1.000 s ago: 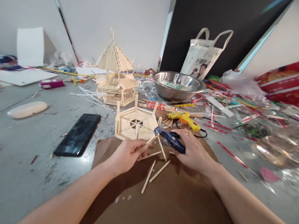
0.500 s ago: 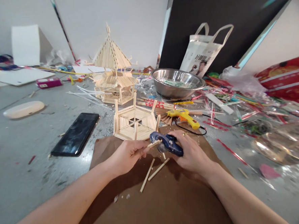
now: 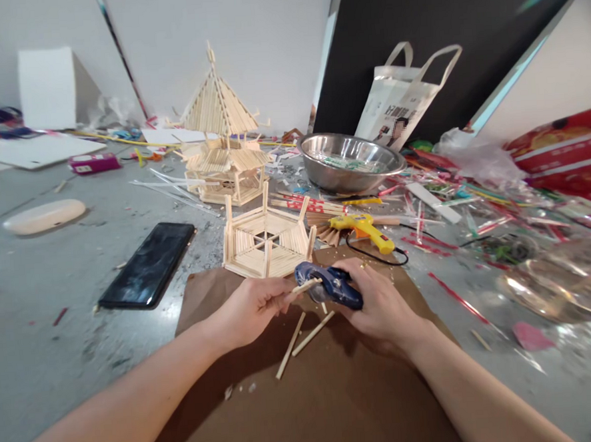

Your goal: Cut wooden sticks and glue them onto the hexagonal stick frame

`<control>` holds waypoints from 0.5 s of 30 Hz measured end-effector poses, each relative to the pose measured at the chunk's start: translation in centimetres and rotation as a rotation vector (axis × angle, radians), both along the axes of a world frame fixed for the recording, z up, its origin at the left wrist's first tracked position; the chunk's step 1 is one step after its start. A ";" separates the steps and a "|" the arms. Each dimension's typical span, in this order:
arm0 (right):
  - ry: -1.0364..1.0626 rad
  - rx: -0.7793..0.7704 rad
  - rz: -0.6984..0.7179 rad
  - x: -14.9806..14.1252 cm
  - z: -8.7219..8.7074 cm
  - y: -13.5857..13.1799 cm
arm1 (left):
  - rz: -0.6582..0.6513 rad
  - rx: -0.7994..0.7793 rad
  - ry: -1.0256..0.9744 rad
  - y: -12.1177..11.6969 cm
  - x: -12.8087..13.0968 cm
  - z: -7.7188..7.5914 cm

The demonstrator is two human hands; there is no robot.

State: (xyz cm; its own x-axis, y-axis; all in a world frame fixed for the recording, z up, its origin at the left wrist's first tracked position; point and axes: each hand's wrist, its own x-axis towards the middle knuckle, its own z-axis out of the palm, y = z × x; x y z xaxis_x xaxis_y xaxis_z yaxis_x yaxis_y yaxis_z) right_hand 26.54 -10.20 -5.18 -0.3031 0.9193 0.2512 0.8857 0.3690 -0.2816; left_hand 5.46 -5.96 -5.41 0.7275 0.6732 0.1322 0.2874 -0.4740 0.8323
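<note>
Between the fingertips of my left hand (image 3: 261,306), a short wooden stick (image 3: 304,286) is pinched, its right end at the jaws of a dark blue hand cutter (image 3: 335,286). My right hand (image 3: 375,299) is wrapped round the cutter's handles. Below them, loose sticks (image 3: 290,346) lie on a brown sheet (image 3: 327,412). Just beyond my hands sits a hexagonal stick base (image 3: 244,251) with short upright posts. Farther back stands a tiered pavilion model (image 3: 221,109) with a pointed roof, also built of sticks.
A yellow glue gun (image 3: 366,231) with a black cord lies right of the hexagonal base. Behind it is a steel bowl (image 3: 317,169). A black phone (image 3: 148,266) and a white oblong case (image 3: 45,216) lie left. Wrappers and scraps (image 3: 460,297) litter the right side.
The view has shifted very slightly. Both hands keep the same hold on the stick and the cutter.
</note>
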 end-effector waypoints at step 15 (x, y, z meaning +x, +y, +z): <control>-0.101 -0.036 -0.079 0.1 0.2 -0.4 | 0.008 -0.022 0.028 0.0 0.1 0.1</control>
